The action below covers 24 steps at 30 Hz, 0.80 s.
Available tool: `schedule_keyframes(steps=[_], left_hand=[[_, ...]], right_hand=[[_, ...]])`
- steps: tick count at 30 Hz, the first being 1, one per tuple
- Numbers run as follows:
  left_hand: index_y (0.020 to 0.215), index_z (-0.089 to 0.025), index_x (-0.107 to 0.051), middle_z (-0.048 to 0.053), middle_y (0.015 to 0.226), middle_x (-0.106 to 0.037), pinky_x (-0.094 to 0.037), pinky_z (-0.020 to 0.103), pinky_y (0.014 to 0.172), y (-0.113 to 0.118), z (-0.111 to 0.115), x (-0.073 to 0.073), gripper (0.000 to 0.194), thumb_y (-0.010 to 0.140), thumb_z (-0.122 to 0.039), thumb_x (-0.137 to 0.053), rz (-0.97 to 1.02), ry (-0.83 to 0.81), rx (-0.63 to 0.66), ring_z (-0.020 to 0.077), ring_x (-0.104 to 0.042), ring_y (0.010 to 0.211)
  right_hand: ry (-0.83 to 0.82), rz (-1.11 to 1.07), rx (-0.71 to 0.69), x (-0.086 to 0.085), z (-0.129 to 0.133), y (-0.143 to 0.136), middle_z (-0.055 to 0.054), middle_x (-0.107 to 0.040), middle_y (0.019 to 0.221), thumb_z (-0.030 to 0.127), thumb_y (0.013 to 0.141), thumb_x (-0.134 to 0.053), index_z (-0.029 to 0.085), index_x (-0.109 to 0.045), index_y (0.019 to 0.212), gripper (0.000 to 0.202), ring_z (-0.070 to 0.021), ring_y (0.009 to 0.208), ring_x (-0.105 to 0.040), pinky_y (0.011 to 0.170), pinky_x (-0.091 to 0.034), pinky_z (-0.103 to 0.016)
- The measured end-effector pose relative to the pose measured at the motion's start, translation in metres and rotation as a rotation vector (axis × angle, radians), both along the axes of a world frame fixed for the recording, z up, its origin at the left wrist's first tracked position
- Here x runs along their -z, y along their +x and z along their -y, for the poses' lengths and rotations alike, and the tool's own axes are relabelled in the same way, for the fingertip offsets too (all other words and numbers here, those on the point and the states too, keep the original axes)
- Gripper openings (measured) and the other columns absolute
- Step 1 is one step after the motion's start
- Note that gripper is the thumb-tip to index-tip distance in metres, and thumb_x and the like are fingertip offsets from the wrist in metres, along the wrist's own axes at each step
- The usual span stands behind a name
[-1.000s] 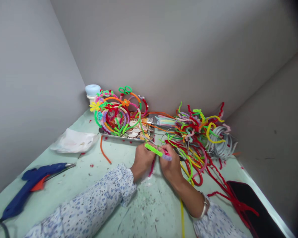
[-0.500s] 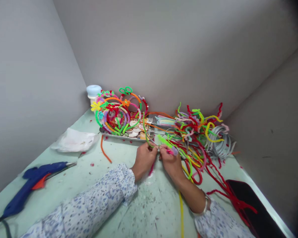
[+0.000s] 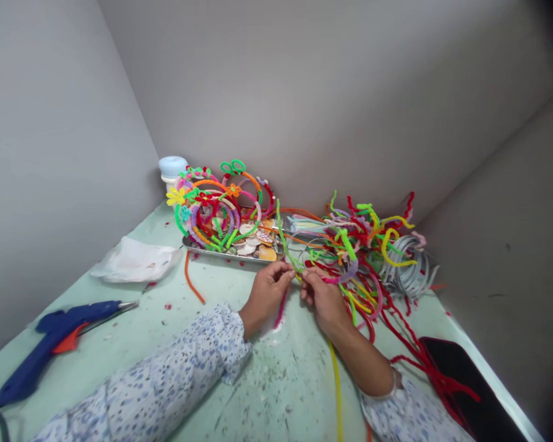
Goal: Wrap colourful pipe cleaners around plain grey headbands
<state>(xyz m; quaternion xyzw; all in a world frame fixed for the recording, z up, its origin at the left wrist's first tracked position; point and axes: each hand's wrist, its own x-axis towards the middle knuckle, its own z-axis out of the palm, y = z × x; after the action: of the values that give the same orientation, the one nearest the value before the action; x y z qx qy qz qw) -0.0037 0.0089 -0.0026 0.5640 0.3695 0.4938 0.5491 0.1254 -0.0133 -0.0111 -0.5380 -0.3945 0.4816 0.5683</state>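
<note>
My left hand (image 3: 266,293) pinches a thin green pipe cleaner (image 3: 282,230), whose free end rises above the fingers. Close beside it, my right hand (image 3: 322,298) grips a band wrapped in pink, purple and green (image 3: 349,270), which curves up to the right of the fingers. The two sets of fingertips nearly meet where the green strand joins the band; the exact joint is hidden by the fingers. Behind my left hand lies a metal tray (image 3: 230,253) with shells (image 3: 258,236) and several colourful wrapped headbands (image 3: 216,215).
A blue glue gun (image 3: 55,337) and a white plastic bag (image 3: 136,261) lie left. Tangled pipe cleaners (image 3: 373,236) and grey wire hoops (image 3: 410,270) are at the right, near a dark phone (image 3: 470,380). A light-blue-lidded container (image 3: 172,167) stands at the back left.
The wrapped band in my right hand has swung right and now shows its curve. My right hand has turned and shifted slightly right; the green strand stands more to the right.
</note>
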Motion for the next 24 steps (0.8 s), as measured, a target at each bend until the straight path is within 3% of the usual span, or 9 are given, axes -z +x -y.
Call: schedule_keyframes(steps=[9,17,24], left_hand=[[0.075,-0.015,-0.058,-0.001,0.067,-0.055,-0.040,0.021,0.059,-0.001,0.000,-0.005,0.019,0.075,-0.031,-0.068,0.130,-0.063,0.100,0.0085,-0.049,0.060],[0.086,-0.015,-0.060,0.000,0.069,-0.062,-0.044,0.023,0.060,-0.001,-0.003,-0.003,0.023,0.075,-0.031,-0.070,0.248,-0.148,0.231,0.0100,-0.056,0.060],[0.077,-0.014,-0.066,0.000,0.068,-0.061,-0.041,0.021,0.057,-0.004,-0.003,-0.004,0.022,0.068,-0.031,-0.076,0.179,-0.135,0.120,0.0075,-0.051,0.057]], right_hand=[[0.005,-0.270,-0.069,0.000,0.001,0.000,0.006,-0.052,0.053,0.029,0.071,-0.063,0.018,-0.057,0.069,0.013,-0.0061,0.043,-0.045,0.039,-0.027,-0.018],[-0.008,-0.431,-0.207,-0.008,0.000,0.000,0.003,-0.053,0.054,0.028,0.069,-0.064,0.018,-0.056,0.061,0.016,-0.0066,0.044,-0.045,0.039,-0.028,-0.018],[0.014,-0.377,-0.191,-0.006,0.001,0.000,0.004,-0.052,0.055,0.029,0.071,-0.066,0.018,-0.057,0.064,0.015,-0.0064,0.044,-0.044,0.039,-0.026,-0.019]])
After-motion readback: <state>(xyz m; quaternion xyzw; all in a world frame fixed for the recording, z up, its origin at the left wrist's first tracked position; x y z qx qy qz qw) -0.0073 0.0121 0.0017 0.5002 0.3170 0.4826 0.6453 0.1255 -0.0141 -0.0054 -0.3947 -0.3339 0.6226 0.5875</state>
